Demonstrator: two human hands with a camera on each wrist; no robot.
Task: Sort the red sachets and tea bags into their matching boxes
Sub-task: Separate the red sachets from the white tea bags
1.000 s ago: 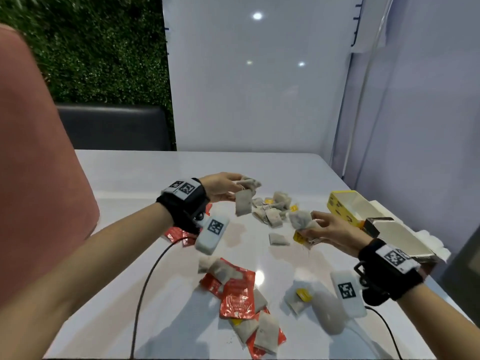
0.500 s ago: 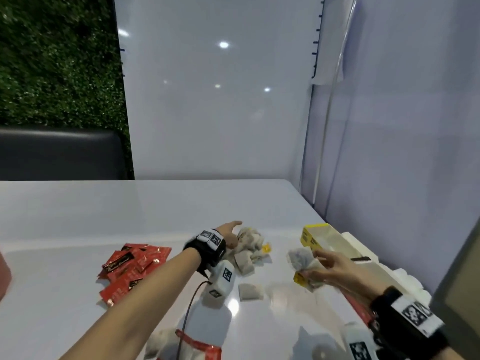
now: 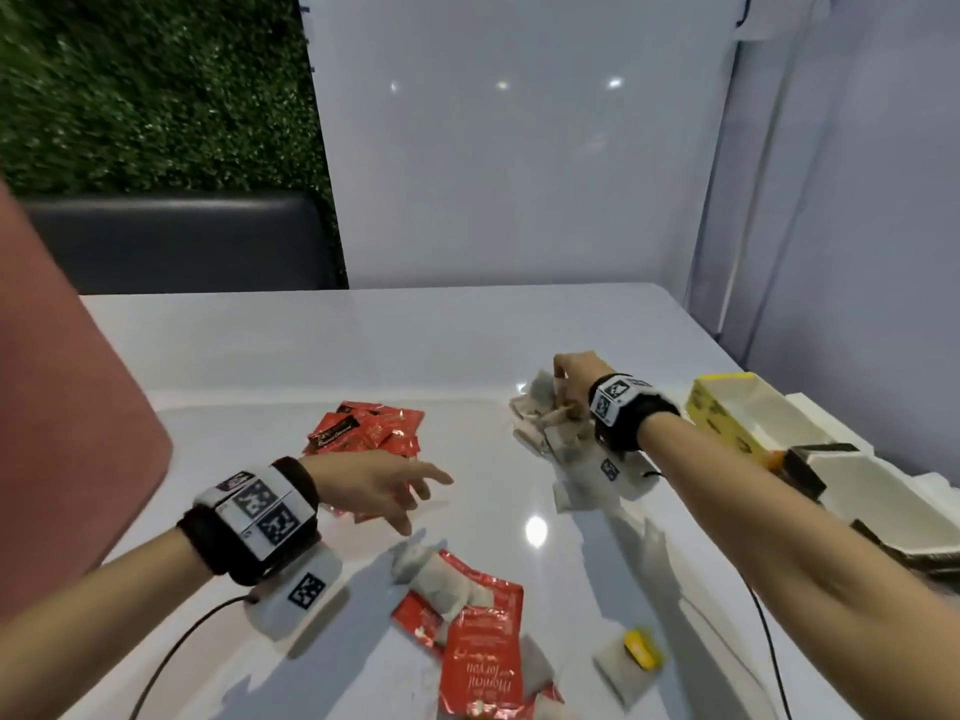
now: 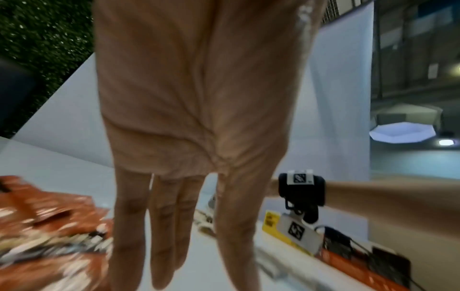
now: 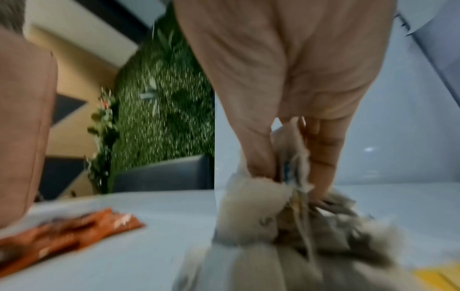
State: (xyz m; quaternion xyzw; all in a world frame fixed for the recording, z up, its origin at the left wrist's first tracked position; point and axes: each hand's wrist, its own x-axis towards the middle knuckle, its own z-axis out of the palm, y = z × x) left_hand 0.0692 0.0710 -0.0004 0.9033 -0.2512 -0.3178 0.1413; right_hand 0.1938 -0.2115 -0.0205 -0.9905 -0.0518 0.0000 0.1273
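Observation:
My left hand (image 3: 423,493) hovers over the white table (image 3: 291,366) with fingers straight and spread, holding nothing. A pile of red sachets (image 3: 366,428) lies just beyond it, blurred at the left in the left wrist view (image 4: 47,234). My right hand (image 3: 563,379) reaches into the heap of tea bags (image 3: 545,428). In the right wrist view its fingers (image 5: 323,155) and thumb pinch a bunch of tea bags (image 5: 251,198). A yellow box (image 3: 719,407) stands open to the right of that hand, and a dark-rimmed box (image 3: 857,480) stands nearer.
A mixed heap of red sachets and tea bags (image 3: 470,621) lies near me. A single tea bag with a yellow tag (image 3: 631,659) lies to its right. A pink object (image 3: 67,433) rises at the left. White walls close the back and right.
My left hand has let go of the tea bags and drawn back toward the red sachets, empty. My right hand has moved from beside the yellow box to the tea bag heap.

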